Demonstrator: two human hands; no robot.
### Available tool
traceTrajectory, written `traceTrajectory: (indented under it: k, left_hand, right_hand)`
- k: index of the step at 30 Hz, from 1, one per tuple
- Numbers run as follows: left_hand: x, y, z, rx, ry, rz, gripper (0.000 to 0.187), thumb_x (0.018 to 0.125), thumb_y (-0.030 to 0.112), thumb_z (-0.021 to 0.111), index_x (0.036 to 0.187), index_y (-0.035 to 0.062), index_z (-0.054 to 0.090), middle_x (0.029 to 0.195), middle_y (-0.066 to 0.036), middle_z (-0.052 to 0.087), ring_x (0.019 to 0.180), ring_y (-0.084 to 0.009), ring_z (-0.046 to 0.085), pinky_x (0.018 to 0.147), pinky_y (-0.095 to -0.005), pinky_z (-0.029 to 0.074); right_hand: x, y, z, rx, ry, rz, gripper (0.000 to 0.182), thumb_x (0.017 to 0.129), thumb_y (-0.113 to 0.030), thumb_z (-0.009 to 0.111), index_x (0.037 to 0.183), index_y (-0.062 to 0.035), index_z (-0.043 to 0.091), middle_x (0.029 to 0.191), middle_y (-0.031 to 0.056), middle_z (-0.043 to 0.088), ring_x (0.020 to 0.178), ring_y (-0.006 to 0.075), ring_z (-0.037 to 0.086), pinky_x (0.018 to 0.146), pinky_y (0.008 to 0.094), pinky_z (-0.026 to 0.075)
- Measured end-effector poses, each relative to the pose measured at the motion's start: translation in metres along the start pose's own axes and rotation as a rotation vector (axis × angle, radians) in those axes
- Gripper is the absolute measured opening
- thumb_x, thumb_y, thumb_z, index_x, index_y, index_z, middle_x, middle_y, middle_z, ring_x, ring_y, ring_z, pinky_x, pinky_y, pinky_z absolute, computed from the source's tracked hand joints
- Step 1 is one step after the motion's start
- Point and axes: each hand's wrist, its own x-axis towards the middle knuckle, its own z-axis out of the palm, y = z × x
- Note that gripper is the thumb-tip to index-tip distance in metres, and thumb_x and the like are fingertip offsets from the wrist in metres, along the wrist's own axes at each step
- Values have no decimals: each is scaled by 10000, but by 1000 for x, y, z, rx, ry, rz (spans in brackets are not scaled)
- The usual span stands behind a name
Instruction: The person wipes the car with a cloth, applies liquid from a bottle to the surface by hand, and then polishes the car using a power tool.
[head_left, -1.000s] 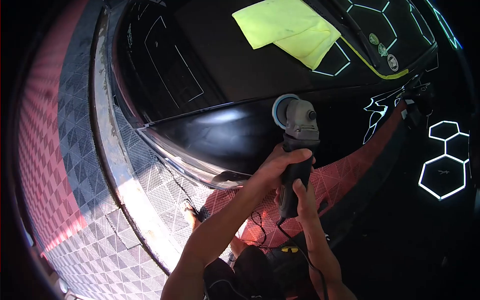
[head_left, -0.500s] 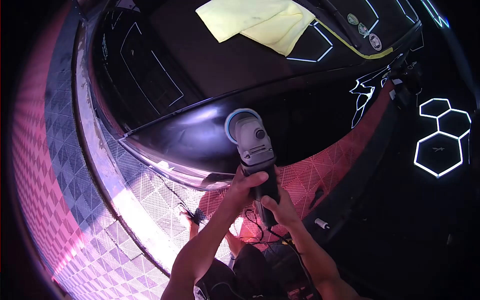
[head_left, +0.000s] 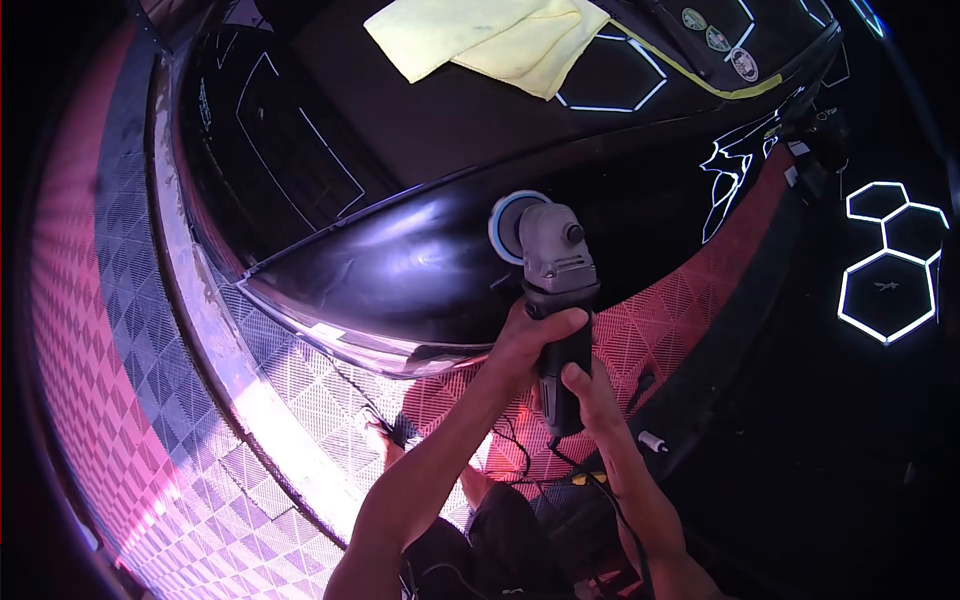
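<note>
A grey and black polisher (head_left: 560, 255) with a cord is held out in front of me. My left hand (head_left: 540, 335) is closed around its body just behind the grey head. Lower down, my right hand (head_left: 595, 395) grips the black rear handle. The round pad (head_left: 508, 225), with a pale blue rim, faces the glossy black car panel (head_left: 380, 255). It looks to be at the panel's surface, though the contact itself is hidden. A bright patch of light lies on the panel left of the pad.
A folded yellow cloth (head_left: 490, 45) lies on the car above the panel. Yellow tape (head_left: 745, 93) borders a part with round stickers (head_left: 718, 38). A small white bottle (head_left: 652, 441) is on the floor at right. The power cord (head_left: 610, 490) runs down by my right arm.
Both hands have carried the polisher to the right and slightly up along the panel. Its pad now shows more edge-on, turned toward the left.
</note>
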Motion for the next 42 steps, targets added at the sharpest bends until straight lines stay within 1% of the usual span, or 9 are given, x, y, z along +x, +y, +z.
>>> traceTrajectory:
  k: [9,14,20,29,33,36,38,40,42]
  left_hand:
    - [-6,0,0,-15,13,50,447,786,270,703,1098,-8,545,937,-133,631,844,-213,646,741,-346,565]
    - [-35,-15,-5,-163,23,75,462,771,279,707,1095,-9,548,934,-126,624,863,-217,643,749,-342,561]
    - [-16,-19,0,-30,12,-59,447,772,238,712,1099,-15,542,951,-126,631,855,-202,642,755,-333,548]
    - [-99,-37,-63,-149,-38,-14,541,713,216,748,1156,-1,525,1022,-152,620,909,-239,637,803,-355,538]
    - [-76,-35,-50,85,-16,-182,545,683,225,770,1131,2,552,981,-126,638,885,-224,639,793,-355,537]
    - [-73,-30,-45,157,-31,-287,540,681,231,782,1117,1,561,970,-125,645,880,-220,645,794,-357,539]
    - [-93,-32,-66,87,-11,-258,561,658,200,797,1123,2,554,959,-139,639,882,-256,655,777,-367,551]
    - [-111,-26,-74,65,9,-211,586,638,178,796,1136,1,544,959,-149,634,874,-265,655,764,-371,553]
    - [-109,-20,-75,158,7,-260,588,640,163,791,1145,1,538,966,-156,633,872,-266,654,761,-374,553]
  right_hand:
    - [0,-3,-5,-89,-62,41,720,781,-596,652,1114,26,507,835,87,612,743,168,633,664,292,518]
    - [-18,27,-5,-309,44,-31,647,804,-562,641,1062,18,515,792,79,619,690,161,635,620,283,516]
    - [-23,8,-4,-45,38,49,662,793,-587,650,1032,17,521,772,80,609,651,157,626,570,283,512]
    - [-45,98,41,-327,44,-35,628,760,-375,724,1179,36,503,883,119,642,782,203,648,745,332,523]
    - [-49,103,42,115,116,-11,585,779,-381,714,1146,27,512,879,96,637,775,179,640,722,310,520]
    - [-49,146,41,157,155,-51,579,790,-400,702,1142,20,513,930,94,632,823,167,629,741,303,512]
    - [-47,175,62,-70,276,-196,746,776,-434,706,1293,34,443,1018,133,611,952,226,606,867,344,472]
    - [-47,149,78,-73,148,-192,885,750,-461,723,1371,50,353,1020,144,603,962,259,603,902,360,459]
    - [-40,166,85,86,90,-168,924,734,-518,732,1353,49,347,1028,135,598,952,221,602,868,330,473]
